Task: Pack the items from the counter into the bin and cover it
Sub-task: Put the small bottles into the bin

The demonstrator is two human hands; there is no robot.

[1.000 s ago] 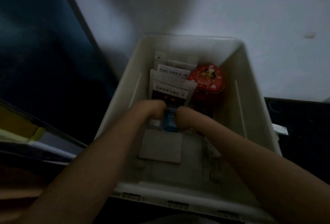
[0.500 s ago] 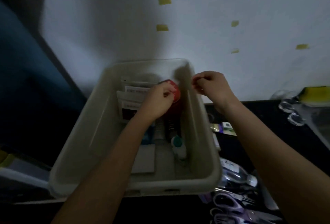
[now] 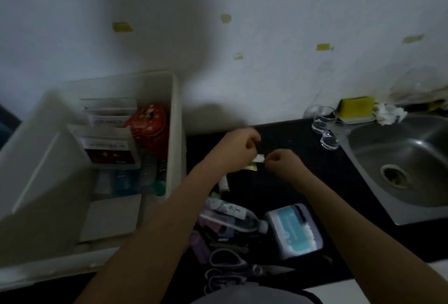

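Observation:
The white bin (image 3: 176,119) stands at the left on the counter. Inside it are a red tin (image 3: 149,122), upright tea packets (image 3: 109,146), small bottles and a grey card. Both hands are right of the bin, over the black counter (image 3: 286,134). My left hand (image 3: 238,143) is curled into a loose fist and nothing shows in it. My right hand (image 3: 281,160) has curled fingers, and its fingertips pinch the right end of a small white sachet (image 3: 259,158). More small sachets (image 3: 251,166) lie just below it.
Near me on the counter lie a small tube (image 3: 224,183), a clear water bottle (image 3: 232,216), a teal wipes pack (image 3: 294,228) and purple-handled scissors (image 3: 230,267). Clear glasses (image 3: 324,129) and a yellow sponge (image 3: 356,107) sit beside the steel sink (image 3: 407,165) at right.
Both hands have come out of the bin and moved right over the counter to the small sachets. The view has swung right, so the sink now shows.

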